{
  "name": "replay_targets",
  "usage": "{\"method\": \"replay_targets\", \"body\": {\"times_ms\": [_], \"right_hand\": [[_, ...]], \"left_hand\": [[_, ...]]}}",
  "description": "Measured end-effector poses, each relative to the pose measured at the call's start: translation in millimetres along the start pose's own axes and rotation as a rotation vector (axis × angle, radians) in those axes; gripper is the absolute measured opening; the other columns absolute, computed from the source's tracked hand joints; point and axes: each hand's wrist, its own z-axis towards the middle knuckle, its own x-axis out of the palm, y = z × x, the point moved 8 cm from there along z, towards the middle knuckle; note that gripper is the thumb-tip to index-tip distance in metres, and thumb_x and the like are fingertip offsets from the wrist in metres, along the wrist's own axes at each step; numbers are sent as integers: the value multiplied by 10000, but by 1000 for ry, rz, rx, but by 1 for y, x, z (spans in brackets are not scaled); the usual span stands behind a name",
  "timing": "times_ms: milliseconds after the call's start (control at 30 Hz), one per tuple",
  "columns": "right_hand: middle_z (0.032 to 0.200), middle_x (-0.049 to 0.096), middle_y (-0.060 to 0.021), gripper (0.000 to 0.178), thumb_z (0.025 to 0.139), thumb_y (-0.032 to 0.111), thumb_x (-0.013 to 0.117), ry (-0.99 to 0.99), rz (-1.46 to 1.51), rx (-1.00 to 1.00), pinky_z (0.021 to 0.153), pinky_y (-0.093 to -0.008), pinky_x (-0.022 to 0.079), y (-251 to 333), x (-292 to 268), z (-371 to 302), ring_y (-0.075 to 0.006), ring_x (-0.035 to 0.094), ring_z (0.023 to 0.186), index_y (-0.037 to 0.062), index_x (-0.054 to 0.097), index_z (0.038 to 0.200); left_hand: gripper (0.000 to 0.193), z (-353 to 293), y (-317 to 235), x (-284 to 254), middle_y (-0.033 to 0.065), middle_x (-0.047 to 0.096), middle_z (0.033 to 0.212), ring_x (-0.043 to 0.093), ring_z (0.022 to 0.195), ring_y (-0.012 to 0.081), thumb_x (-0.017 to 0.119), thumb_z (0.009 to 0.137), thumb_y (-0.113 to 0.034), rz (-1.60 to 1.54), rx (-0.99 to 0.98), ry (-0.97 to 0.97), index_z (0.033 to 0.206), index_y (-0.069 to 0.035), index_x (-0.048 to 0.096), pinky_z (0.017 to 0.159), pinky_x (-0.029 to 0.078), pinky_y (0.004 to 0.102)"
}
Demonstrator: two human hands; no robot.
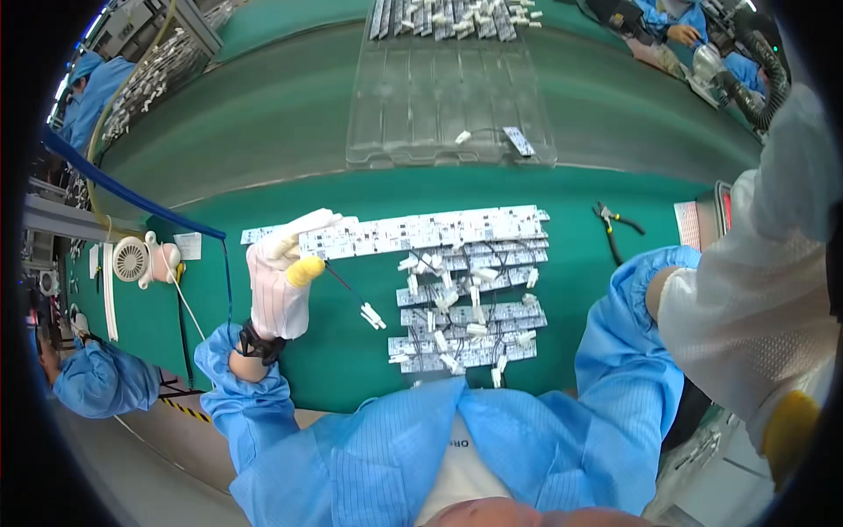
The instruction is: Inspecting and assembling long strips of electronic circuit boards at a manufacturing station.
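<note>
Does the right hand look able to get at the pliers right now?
Probably yes: the pliers lie on the green tabletop with nothing on top of them, though whether the raised right hand is empty is unclear.

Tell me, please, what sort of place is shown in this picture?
Probably an electronics assembly workshop. Circuit boards with wires and white connectors lie on a green work surface, pliers lie to their right, and other people in blue workwear are nearby.

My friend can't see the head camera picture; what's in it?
A gloved left hand holds a long white circuit board over a green tabletop. More boards with white connectors lie nearby; the gloved right hand is near the camera.
</note>
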Motion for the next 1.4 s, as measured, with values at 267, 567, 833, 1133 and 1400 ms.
{"method": "replay_targets", "body": {"times_ms": [267, 567, 833, 1133, 1400], "right_hand": [[1394, 318, -237, 868, 806, 508, 568, 38, 32, 157, 1042, -594, 284, -21, 60, -13, -422, 367, 1274, 57, 179, 1437], [820, 626, -98, 591, 904, 372, 566, 262, 227, 826, 619, -195, 450, -84, 68, -92, -123, 587, 651, -46, 412, 1293], [788, 562, -28, 785, 754, 486, 707, 216, 69, 863, 529, -173, 345, -82, 56, -91, -53, 482, 602, -48, 435, 1261], [806, 583, -49, 709, 790, 423, 696, 207, 72, 913, 499, -154, 317, -82, 57, -91, -29, 449, 472, -52, 444, 1252], [841, 607, -91, 533, 858, 262, 634, 209, 149, 847, 433, -137, 300, -81, 54, -92, -32, 462, 450, -52, 446, 1246]], "left_hand": [[252, 6, -20, 3, 128, 670, 1053, 675, 901, 240, 599, 804, -147, 634, 325, 135, 1050, -121, 644, 755, 538, 302], [487, 0, -8, 4, 158, 666, 1051, 631, 1011, 220, 668, 836, -257, 493, 81, 207, 1193, 51, 545, 867, 510, 315], [439, 3, -22, 9, 72, 668, 1052, 658, 898, 186, 761, 678, -284, 598, 302, 135, 1080, -130, 676, 731, 547, 270], [484, 2, -16, 2, 75, 663, 1054, 648, 793, 161, 756, 662, -381, 474, 241, 102, 1064, -123, 680, 715, 537, 259], [446, 1, -16, 2, 146, 683, 961, 646, 937, 243, 766, 724, -287, 440, 250, 164, 1028, 19, 650, 799, 527, 338]]}}
